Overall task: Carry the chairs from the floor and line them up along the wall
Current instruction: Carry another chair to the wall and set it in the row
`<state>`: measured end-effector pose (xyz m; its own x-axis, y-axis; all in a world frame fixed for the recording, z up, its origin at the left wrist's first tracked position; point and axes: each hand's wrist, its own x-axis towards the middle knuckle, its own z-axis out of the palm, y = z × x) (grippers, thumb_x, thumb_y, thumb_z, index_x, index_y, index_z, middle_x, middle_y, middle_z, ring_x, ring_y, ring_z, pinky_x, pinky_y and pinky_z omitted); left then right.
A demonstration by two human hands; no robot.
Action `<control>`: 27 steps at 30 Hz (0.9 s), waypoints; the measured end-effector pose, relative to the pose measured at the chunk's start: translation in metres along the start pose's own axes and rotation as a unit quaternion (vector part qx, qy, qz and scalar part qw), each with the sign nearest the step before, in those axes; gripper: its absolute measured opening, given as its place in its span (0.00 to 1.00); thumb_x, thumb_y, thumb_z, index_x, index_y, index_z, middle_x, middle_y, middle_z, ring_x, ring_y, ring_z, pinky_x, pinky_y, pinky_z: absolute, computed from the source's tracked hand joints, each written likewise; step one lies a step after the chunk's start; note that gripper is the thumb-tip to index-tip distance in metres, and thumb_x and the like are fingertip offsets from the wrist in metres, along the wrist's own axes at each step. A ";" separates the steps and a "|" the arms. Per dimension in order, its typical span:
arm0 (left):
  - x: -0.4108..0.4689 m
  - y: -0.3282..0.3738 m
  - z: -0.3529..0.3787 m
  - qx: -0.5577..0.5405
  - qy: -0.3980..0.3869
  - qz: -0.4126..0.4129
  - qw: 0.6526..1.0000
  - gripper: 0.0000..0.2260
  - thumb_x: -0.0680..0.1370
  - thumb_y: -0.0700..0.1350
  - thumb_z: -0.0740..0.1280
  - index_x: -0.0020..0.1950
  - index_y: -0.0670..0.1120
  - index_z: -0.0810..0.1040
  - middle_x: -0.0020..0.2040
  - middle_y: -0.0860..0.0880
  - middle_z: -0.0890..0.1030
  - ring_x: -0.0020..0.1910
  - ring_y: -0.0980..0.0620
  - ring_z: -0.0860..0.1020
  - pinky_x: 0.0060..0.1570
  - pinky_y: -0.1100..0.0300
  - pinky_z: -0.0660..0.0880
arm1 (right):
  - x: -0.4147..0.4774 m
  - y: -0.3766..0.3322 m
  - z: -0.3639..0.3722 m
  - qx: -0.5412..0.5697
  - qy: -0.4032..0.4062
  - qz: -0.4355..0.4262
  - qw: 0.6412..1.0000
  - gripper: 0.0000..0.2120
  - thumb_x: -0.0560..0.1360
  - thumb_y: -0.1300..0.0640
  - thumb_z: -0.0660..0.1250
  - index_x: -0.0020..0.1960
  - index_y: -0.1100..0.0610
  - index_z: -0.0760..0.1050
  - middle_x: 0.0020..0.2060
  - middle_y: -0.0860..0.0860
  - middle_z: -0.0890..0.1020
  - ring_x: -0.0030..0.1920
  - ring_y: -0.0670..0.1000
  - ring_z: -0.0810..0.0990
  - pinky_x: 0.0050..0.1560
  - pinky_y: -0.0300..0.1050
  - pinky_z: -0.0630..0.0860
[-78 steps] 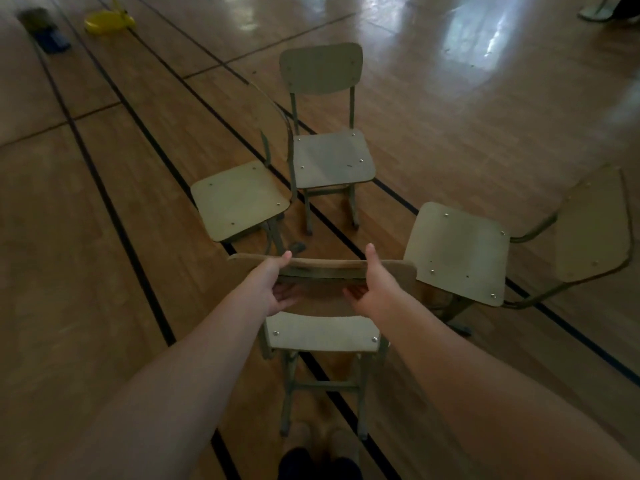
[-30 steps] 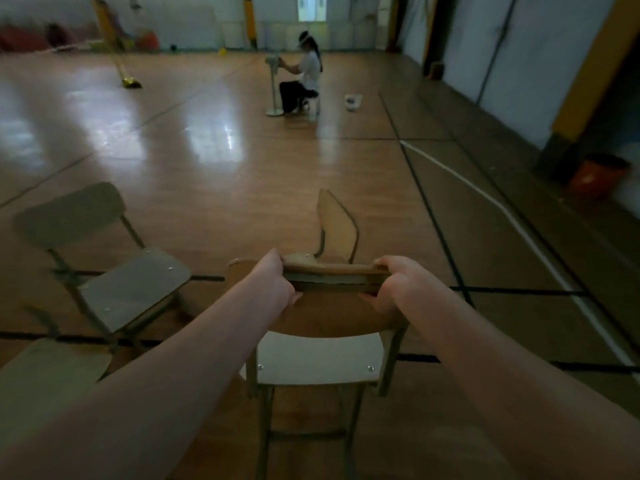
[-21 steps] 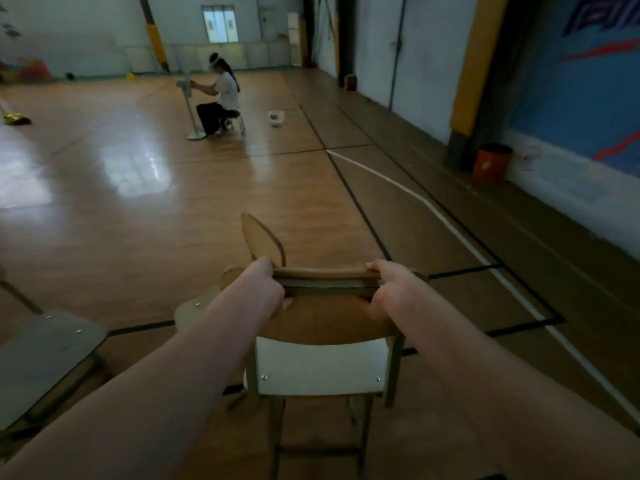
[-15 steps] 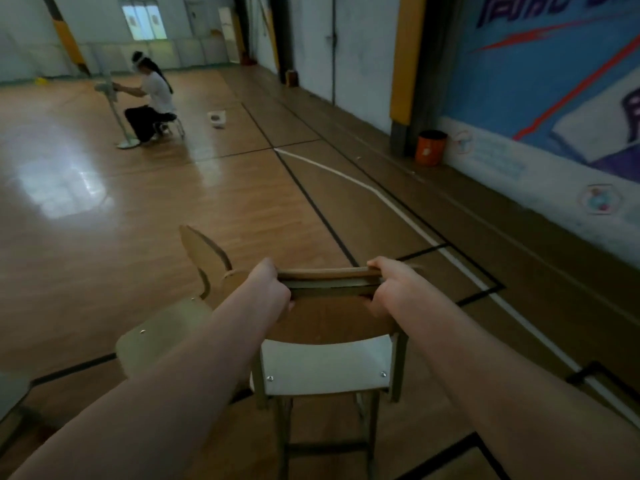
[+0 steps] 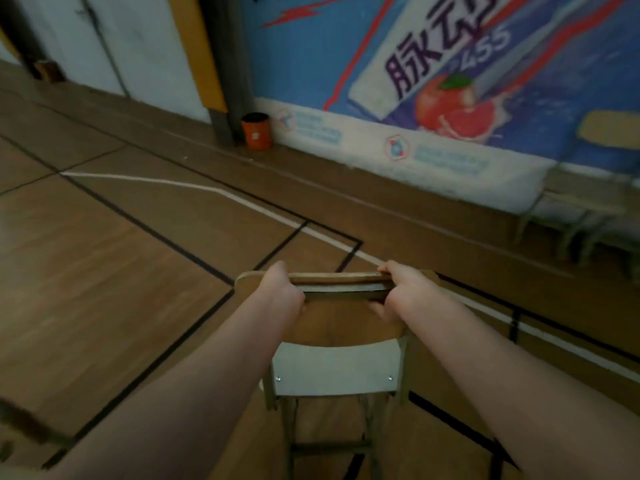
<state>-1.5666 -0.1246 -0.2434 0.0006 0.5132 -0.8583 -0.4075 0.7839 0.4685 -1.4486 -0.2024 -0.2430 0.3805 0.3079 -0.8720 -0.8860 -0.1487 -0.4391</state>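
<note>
Chair point(image 5: 334, 370): upright at the lower centre of the head view, over the wooden floor point(image 5: 104, 271), with the backrest point(image 5: 341, 325) toward the person and the pale seat pointing toward the wall. The lower ends of the legs run out of view, so contact with the floor cannot be determined.

Left hand point(image 5: 282, 289): grasps the top edge of the backrest near its left end, fingers curled over the far side.

Right hand point(image 5: 401, 289): grasps the same top edge near its right end, fingers wrapped over the top and down the near face. Both forearms extend straight out to the backrest.

Floor markings: black lines cross beneath and to the left of the chair. A white line point(image 5: 173, 183) runs diagonally past the far side of the chair.

Far edge of the floor: a blue printed banner point(image 5: 415, 64) covers the wall. An orange bucket point(image 5: 256, 130) stands on the floor against the wall, just beside a dark pillar point(image 5: 227, 64).

Right end of that edge: other chairs point(image 5: 588, 230) stand against the wall, well apart from the held chair; blur hides their number.
</note>
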 end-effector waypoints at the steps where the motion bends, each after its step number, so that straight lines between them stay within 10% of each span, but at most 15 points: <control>1: 0.006 -0.002 0.013 0.010 -0.016 -0.009 1.000 0.19 0.79 0.45 0.65 0.68 0.41 0.71 0.67 0.42 0.70 0.68 0.43 0.68 0.66 0.51 0.67 | 0.005 -0.009 -0.002 0.019 0.018 -0.004 1.000 0.10 0.74 0.63 0.71 0.39 0.63 0.71 0.39 0.60 0.74 0.50 0.60 0.78 0.59 0.58 0.77; 7: 0.024 -0.016 0.102 0.098 -0.054 -0.059 0.992 0.14 0.76 0.45 0.71 0.57 0.41 0.75 0.48 0.42 0.74 0.59 0.46 0.75 0.61 0.50 0.72 | 0.039 -0.067 -0.022 0.122 0.087 -0.024 0.988 0.11 0.71 0.61 0.74 0.51 0.61 0.76 0.52 0.62 0.77 0.55 0.63 0.79 0.56 0.61 0.79; 11: 0.037 -0.035 0.155 0.180 -0.158 -0.033 0.970 0.21 0.81 0.44 0.62 0.73 0.40 0.67 0.70 0.36 0.70 0.71 0.38 0.67 0.71 0.47 0.64 | 0.058 -0.110 -0.032 0.173 0.113 -0.034 0.978 0.10 0.72 0.62 0.74 0.42 0.61 0.72 0.48 0.61 0.75 0.56 0.63 0.78 0.53 0.58 0.78; 13: 0.045 -0.043 0.183 0.222 -0.194 -0.017 0.955 0.22 0.81 0.42 0.59 0.75 0.39 0.64 0.63 0.31 0.72 0.73 0.37 0.64 0.72 0.48 0.61 | 0.071 -0.131 -0.035 0.198 0.115 -0.036 0.973 0.11 0.72 0.62 0.73 0.42 0.62 0.71 0.46 0.61 0.74 0.56 0.63 0.78 0.55 0.59 0.78; 17: 0.055 -0.059 0.259 0.231 -0.104 -0.059 0.966 0.11 0.73 0.43 0.72 0.53 0.43 0.76 0.50 0.42 0.77 0.51 0.41 0.78 0.57 0.45 0.76 | 0.101 -0.189 -0.047 0.235 0.117 -0.042 0.964 0.09 0.71 0.63 0.74 0.44 0.61 0.73 0.51 0.61 0.75 0.57 0.63 0.78 0.57 0.61 0.78; 27: 0.064 -0.093 0.401 0.273 -0.126 -0.088 0.950 0.09 0.74 0.39 0.71 0.50 0.41 0.74 0.53 0.41 0.77 0.55 0.41 0.78 0.45 0.45 0.74 | 0.167 -0.314 -0.056 0.235 0.145 -0.054 0.960 0.07 0.72 0.61 0.72 0.44 0.62 0.74 0.46 0.60 0.76 0.52 0.60 0.78 0.56 0.57 0.79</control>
<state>-1.1627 -0.0252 -0.2578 0.2719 0.3703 -0.8882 0.1529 0.8946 0.4198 -1.0925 -0.1568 -0.2630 0.4744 0.0131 -0.8802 -0.8330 0.3299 -0.4441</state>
